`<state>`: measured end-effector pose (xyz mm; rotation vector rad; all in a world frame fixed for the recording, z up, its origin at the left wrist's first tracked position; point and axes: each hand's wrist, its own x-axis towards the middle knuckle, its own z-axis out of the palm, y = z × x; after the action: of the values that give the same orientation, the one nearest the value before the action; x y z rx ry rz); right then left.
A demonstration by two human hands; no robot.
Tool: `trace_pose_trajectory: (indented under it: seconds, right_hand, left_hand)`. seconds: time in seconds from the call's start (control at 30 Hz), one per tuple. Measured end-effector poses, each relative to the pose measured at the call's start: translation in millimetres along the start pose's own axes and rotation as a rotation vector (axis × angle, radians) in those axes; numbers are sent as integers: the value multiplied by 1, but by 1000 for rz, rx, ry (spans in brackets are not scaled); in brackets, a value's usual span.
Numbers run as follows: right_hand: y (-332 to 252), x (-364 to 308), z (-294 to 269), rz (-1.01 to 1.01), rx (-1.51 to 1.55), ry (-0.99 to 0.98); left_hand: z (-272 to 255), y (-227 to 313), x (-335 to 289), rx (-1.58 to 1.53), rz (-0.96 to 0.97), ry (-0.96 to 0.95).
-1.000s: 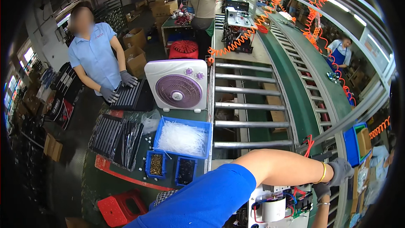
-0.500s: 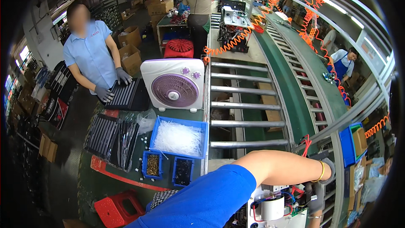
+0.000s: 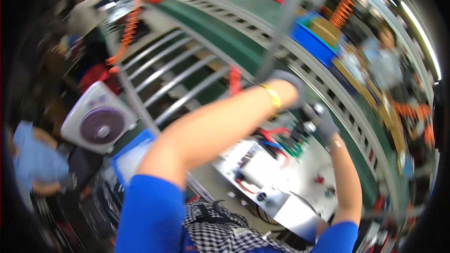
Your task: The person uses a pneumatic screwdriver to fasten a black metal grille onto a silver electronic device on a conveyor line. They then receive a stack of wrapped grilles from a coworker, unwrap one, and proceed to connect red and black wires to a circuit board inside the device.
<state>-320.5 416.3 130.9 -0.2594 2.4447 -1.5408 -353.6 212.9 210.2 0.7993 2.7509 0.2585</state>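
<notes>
A white metal chassis [image 3: 307,187] lies below my arms on the line, carrying a large white cylinder [image 3: 260,166], red and blue wires [image 3: 276,140] and a green circuit board [image 3: 294,147]. My left hand [image 3: 294,86], in a grey glove, reaches past the chassis's far edge. Its fingers are hidden behind the wrist and blurred. Just above the circuit board is my right hand [image 3: 324,124], also grey-gloved. Its fingers look closed around something small, dark and whitish, too smeared to name. The two hands are close together.
A roller conveyor [image 3: 176,75] runs beyond my left arm. To the left stand a white and purple fan [image 3: 101,119] and a blue tray [image 3: 123,152]; a person in light blue [image 3: 40,159] is beside them. A metal post [image 3: 281,28] rises near a blue bin [image 3: 314,42].
The view has swung to the right and blurred. The chassis, formerly at the lower right edge, now shows near the centre. Both my forearms are now visible, hands still close together.
</notes>
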Motion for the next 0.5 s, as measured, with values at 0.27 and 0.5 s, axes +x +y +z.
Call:
trace_pose_trajectory:
  seconds: [0.27, 0.5]
  right_hand:
    - [20, 20, -25, 186, 252, -105]
    - [23, 30, -25, 48, 327, -188]
  left_hand:
    - [-4, 19, 18, 226, -56, -68]
    - [9, 10, 33, 172, -107, 25]
